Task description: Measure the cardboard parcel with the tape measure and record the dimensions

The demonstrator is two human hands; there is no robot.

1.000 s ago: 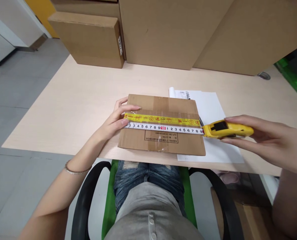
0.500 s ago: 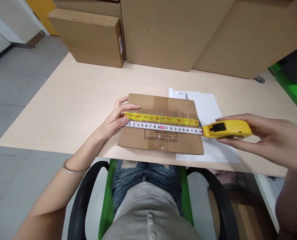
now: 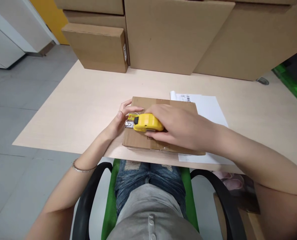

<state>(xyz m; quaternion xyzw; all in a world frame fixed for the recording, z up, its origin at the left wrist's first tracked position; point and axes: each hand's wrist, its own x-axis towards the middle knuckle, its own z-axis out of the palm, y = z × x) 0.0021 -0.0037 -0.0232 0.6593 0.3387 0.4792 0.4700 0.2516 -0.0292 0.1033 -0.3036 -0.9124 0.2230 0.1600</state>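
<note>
A small taped cardboard box (image 3: pixel 138 141) lies near the table's front edge. My left hand (image 3: pixel 116 125) grips its left side, with a finger across the top and the thumb lifted off the tape's end. The yellow tape measure (image 3: pixel 149 122) is held in my right hand (image 3: pixel 180 126), above the left half of the box. Only a short length of its blade (image 3: pixel 130 124) sticks out, the metal end at the box's left edge. My right hand hides much of the box top.
White paper sheets (image 3: pixel 210 106) lie partly under the box's right side. Larger cardboard boxes (image 3: pixel 163 40) stand along the back of the table (image 3: pixel 63 110), with a flatter carton (image 3: pixel 96 48) at the left. A chair armrest (image 3: pixel 220 200) is below the table edge.
My right hand has brought the tape measure left over the box, and the long blade has drawn back into the case. My left thumb has come up off the blade's end.
</note>
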